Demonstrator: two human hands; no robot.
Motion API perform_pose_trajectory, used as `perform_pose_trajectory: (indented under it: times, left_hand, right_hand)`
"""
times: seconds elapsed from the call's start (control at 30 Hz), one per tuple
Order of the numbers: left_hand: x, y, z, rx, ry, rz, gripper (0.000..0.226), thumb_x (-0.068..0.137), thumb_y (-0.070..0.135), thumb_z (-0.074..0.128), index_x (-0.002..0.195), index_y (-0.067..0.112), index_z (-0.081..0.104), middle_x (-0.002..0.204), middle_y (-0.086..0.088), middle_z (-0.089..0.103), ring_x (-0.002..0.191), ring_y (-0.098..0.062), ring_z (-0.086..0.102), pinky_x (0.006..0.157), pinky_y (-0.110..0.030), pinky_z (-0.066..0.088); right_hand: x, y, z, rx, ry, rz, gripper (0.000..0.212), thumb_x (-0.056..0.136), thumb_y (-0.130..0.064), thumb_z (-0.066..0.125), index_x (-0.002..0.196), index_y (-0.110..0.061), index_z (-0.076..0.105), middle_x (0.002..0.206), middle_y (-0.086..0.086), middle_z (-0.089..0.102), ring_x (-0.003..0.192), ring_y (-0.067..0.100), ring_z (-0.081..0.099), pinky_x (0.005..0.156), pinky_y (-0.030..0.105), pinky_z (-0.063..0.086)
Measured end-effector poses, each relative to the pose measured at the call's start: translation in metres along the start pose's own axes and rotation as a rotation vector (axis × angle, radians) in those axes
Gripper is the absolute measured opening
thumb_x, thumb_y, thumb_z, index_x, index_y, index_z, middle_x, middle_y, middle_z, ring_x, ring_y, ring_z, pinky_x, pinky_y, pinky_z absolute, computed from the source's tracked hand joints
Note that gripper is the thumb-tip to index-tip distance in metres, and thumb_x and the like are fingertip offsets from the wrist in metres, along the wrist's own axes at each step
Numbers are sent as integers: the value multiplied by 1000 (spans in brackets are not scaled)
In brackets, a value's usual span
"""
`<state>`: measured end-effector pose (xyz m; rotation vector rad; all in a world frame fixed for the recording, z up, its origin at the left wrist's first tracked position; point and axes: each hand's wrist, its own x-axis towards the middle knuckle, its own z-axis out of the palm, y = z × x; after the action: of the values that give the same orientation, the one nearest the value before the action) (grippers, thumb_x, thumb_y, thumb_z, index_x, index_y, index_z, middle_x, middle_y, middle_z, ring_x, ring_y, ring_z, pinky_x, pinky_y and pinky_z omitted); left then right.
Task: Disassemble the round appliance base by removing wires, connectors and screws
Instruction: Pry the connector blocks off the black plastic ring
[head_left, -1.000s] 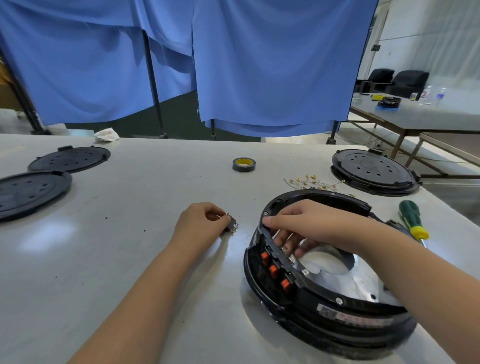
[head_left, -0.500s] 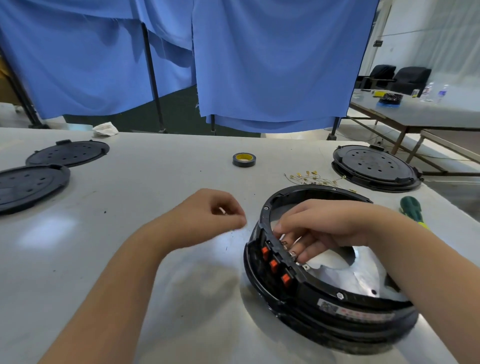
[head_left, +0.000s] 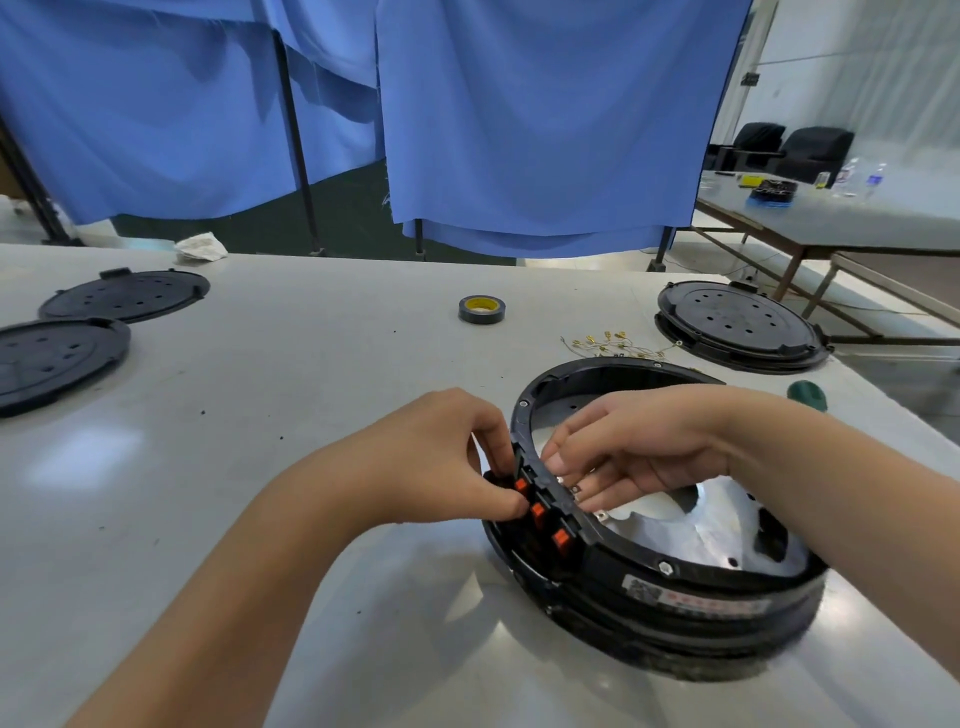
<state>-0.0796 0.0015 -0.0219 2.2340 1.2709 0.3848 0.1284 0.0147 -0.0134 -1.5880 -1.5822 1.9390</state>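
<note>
- The round black appliance base (head_left: 670, 587) sits lower right of center on the white table (head_left: 291, 374), tilted a bit, with its open top toward the camera and a shiny metal plate (head_left: 701, 525) showing inside.
- Three orange connectors (head_left: 537, 512) run in a row down the base's left outer wall, just under the rim.
- Left hand (head_left: 436, 457) comes in from the lower left, fingers curled, with thumb and fingertips pinching the outside of the rim right at the top orange connector.
- Right hand (head_left: 639, 447) reaches over from the right into the base, fingers bent down against the inside of the same bit of rim. Looks like it's pinching something small there, but can't really make out what.
- A pile of small gold-tipped wires (head_left: 613, 343) lies just behind the base.
- Roll of black tape (head_left: 481, 309) with a yellow core is upper center.
- Two flat black discs (head_left: 88, 322) on the far left, another round black unit (head_left: 740, 325) upper right.
- Green screwdriver handle (head_left: 807, 395) pokes out behind the right wrist.
</note>
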Motion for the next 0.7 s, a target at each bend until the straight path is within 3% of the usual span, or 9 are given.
perform_pose_trajectory:
  times: [0.23,0.4,0.53,0.7]
  left_hand:
    - [-6,0,9,-48,51,58,7,69,31,74,74,29,70,74,8,68,50,7,52,45,-6,35]
    - [-8,-2,10,-59,80,83,4,69,29,73,73,29,72,73,17,69,65,10,58,55,-5,38]
    - [-8,-3,12,-20,108,90,8,68,31,71,76,30,71,76,18,70,79,7,60,62,-5,41]
    - [-10,-1,14,1,138,101,10,66,31,71,75,29,68,76,17,69,77,9,57,61,-3,38]
  right_hand:
    - [0,8,2,51,-21,-27,39,91,-9,58,55,-19,69,56,-4,65,52,6,63,71,21,57]
    - [1,13,1,101,34,-33,10,69,-21,73,68,-16,64,64,0,68,58,7,66,65,19,58]
    - [4,15,0,79,36,-5,22,61,-25,74,74,-15,60,63,-2,67,58,5,66,64,16,57]
    - [3,15,-1,88,26,-13,15,60,-26,77,65,-18,66,67,-2,68,61,5,67,64,17,56]
